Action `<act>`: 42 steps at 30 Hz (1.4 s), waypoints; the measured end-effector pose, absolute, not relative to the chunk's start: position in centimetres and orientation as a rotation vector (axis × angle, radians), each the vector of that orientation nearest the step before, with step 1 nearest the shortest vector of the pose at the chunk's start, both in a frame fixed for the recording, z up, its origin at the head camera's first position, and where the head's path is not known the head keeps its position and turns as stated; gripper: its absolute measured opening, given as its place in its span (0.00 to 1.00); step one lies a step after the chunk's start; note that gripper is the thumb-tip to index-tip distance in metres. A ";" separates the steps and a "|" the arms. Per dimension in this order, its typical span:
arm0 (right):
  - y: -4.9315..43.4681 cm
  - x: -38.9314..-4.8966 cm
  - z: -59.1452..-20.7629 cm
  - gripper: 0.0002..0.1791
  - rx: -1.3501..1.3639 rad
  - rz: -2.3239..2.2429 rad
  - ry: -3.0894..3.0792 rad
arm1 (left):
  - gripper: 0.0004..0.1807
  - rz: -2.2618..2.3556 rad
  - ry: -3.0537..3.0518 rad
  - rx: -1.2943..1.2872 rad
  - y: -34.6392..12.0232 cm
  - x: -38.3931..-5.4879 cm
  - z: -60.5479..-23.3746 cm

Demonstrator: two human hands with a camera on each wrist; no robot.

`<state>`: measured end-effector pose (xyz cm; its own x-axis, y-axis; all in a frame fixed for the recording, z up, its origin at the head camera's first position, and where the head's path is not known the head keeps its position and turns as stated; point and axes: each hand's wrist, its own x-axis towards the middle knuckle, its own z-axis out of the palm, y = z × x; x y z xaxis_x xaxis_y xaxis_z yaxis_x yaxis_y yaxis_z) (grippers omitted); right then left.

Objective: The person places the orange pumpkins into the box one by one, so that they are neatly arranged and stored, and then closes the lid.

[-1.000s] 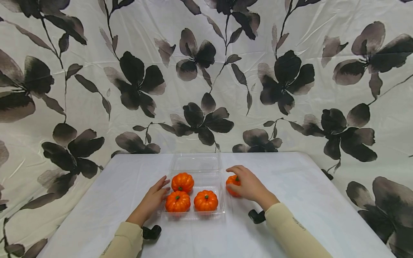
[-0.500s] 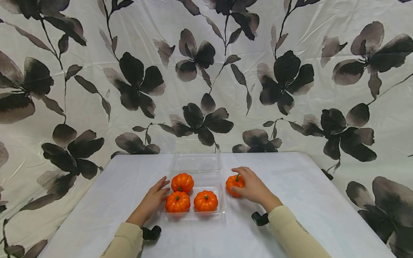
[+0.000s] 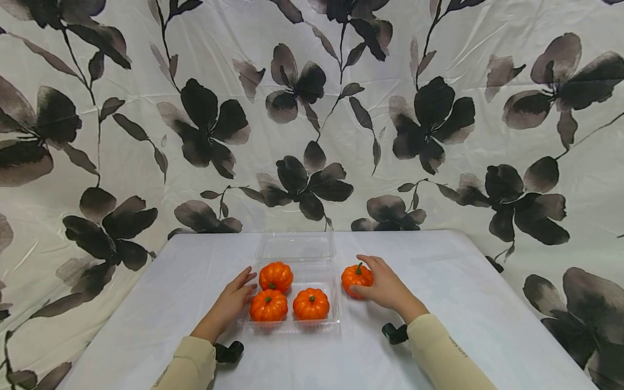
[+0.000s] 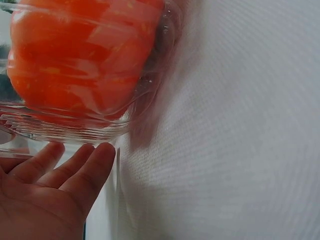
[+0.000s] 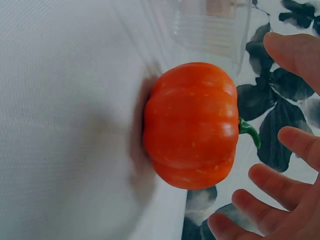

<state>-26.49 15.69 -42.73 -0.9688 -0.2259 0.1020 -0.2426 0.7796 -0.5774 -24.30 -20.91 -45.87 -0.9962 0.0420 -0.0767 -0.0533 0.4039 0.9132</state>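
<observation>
An orange toy pumpkin [image 3: 355, 280] with a green stem sits on the white table, right of a clear plastic container [image 3: 314, 273]. My right hand [image 3: 389, 287] is spread beside it; in the right wrist view, a gap shows between the fingertips [image 5: 292, 137] and the pumpkin [image 5: 192, 125]. Inside the container are three similar pumpkins: one back left [image 3: 275, 275], one front left [image 3: 268, 305] and one front right [image 3: 311, 304]. My left hand [image 3: 231, 303] rests with extended fingers [image 4: 90, 172] at the container's left wall.
The container's clear lid [image 3: 294, 246] lies folded back toward the far edge of the white-covered table [image 3: 205, 260]. A floral curtain [image 3: 312, 119] hangs behind it. Each wrist carries a black camera mount, one left [image 3: 229, 352] and one right [image 3: 395, 333].
My right hand has drawn back to the right, uncovering more of the pumpkin outside the container. That pumpkin and my left hand have stayed in place.
</observation>
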 end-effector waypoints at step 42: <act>16.0 -27.9 -45.2 0.42 0.222 1.358 -2.936 | 0.33 1.668 2.543 -0.030 -20.9 -24.1 -45.7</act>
